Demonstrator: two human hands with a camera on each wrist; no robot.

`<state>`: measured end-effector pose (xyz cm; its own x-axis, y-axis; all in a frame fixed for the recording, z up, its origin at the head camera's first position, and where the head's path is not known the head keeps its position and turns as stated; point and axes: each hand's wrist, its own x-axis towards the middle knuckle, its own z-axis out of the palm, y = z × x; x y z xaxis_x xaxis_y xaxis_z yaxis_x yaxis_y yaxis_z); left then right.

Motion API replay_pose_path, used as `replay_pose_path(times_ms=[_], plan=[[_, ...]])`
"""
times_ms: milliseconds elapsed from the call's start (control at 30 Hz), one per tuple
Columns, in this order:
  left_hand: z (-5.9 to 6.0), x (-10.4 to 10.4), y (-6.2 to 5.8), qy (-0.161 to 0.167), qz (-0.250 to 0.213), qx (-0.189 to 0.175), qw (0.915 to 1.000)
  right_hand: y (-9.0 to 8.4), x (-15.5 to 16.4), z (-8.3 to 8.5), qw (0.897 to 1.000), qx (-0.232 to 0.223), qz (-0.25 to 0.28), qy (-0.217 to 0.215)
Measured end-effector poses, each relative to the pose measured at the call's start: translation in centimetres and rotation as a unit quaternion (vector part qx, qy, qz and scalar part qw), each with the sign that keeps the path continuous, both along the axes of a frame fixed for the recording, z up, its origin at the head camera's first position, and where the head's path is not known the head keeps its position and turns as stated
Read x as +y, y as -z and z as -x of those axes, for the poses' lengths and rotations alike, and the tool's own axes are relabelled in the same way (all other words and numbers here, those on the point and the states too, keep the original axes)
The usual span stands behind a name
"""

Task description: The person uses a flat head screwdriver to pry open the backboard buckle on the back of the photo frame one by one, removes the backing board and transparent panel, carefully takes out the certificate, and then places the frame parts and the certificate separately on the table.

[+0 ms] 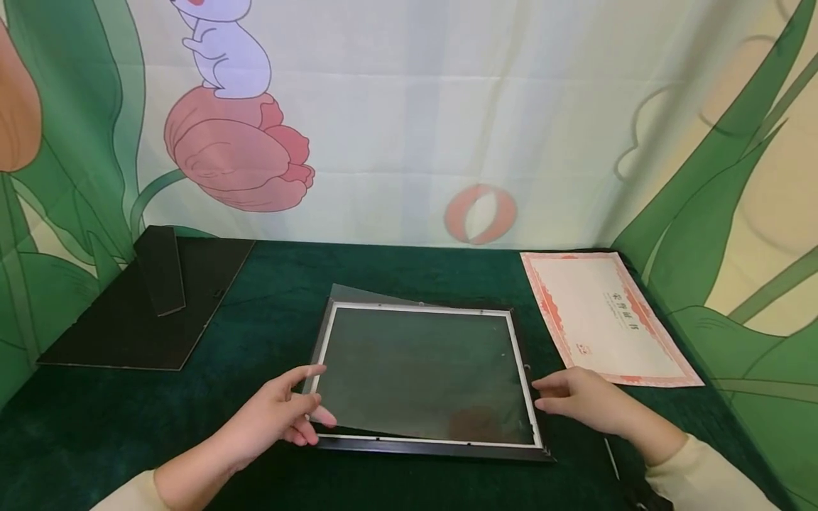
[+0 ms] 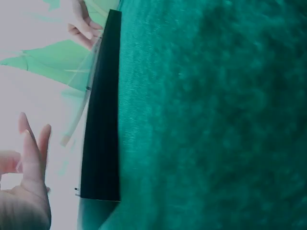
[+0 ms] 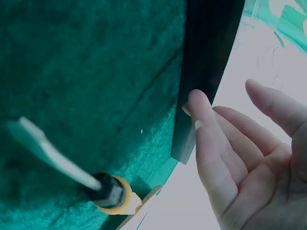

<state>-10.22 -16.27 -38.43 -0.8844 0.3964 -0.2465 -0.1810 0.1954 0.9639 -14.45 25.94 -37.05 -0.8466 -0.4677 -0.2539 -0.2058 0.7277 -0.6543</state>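
On the green cloth near the table's front edge lies the black picture frame (image 1: pixel 427 380), face down, its clear sheet (image 1: pixel 422 369) skewed and not yet seated. Judging by that, the backing board (image 1: pixel 137 312) far left and certificate (image 1: pixel 607 319) right remain to fit. The left hand (image 1: pixel 281 415) pinches the sheet's corner; the right hand (image 1: pixel 584 401), fingers straight, touches the frame's edge.

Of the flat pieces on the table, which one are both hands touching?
The black picture frame with its clear sheet, centre front. The black backing board lies far left, the certificate right, both untouched.
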Motion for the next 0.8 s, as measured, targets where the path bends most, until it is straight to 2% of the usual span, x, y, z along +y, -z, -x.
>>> replay_pose_path(times_ms=[167,267,533,800], plan=[[0.2,-0.5,0.4,-0.024,-0.047,-0.035,0.9980,-0.1,-0.6,-0.1,0.998,0.031,-0.046,-0.009],[0.1,-1.0,0.2,-0.035,-0.067,-0.043,0.9962,-0.2,-0.7,-0.2,0.997,0.041,-0.063,-0.018],[-0.3,-3.1,-0.5,-0.035,-0.098,-0.027,0.9942,-0.1,-0.8,-0.1,0.996,0.048,-0.069,-0.037],[0.5,-4.9,-1.5,-0.022,-0.175,-0.028,0.9839,-0.1,-0.8,-0.1,0.996,0.042,-0.064,-0.042]])
